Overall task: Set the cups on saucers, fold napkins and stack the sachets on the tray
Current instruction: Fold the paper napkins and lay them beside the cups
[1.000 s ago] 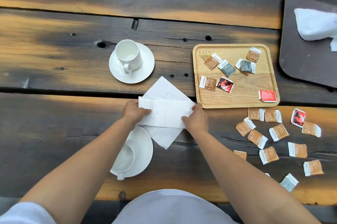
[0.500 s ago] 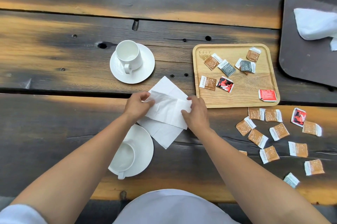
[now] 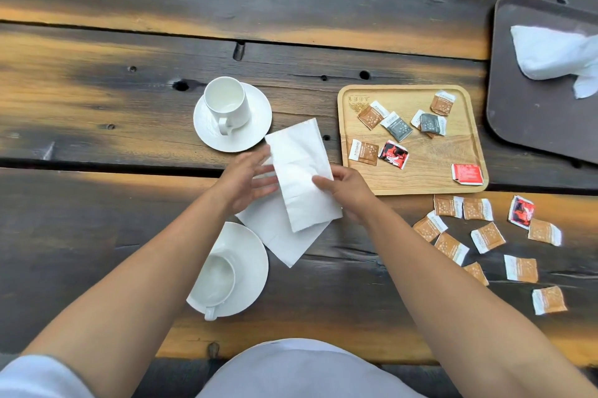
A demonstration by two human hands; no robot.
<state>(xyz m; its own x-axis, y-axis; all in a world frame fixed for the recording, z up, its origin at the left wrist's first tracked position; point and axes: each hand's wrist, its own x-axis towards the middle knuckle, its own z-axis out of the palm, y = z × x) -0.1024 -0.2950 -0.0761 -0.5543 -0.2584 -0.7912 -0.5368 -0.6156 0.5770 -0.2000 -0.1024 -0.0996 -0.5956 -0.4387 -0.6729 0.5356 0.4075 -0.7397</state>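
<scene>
Starting at the left of the frame, we are finding both cups already on saucers. The near white ceramic cup (image 3: 215,278) is sitting on its round white saucer (image 3: 250,252) at lower centre-left. The far white ceramic cup (image 3: 226,104) is sitting on a second white saucer (image 3: 260,116) above it on the dark weathered wooden desk (image 3: 97,203).

In the centre, the left hand (image 3: 241,180) is hovering with fingers spread and loose at the left edge of the folded white paper napkin (image 3: 301,171); we cannot tell whether the fingertips are touching it. A second ago both hands were gripping this napkin as a wide crosswise strip. Now it is pointing up the frame as a narrow rectangle, and only the right hand (image 3: 349,190) is pinching it, thumb on top at its right edge. It is lying over another flat white napkin (image 3: 278,236), which seems to be waiting its turn. We are judging the first fold as nearly finished.

Further right, the pale wooden tray (image 3: 430,177) is holding several scattered sachets (image 3: 364,153), not stacked. Many loose brown-and-white sachets (image 3: 487,237) are lying on the desk below it, unmoved. At upper right a dark brown plastic tray (image 3: 524,113) is carrying a crumpled white cloth (image 3: 550,54).
</scene>
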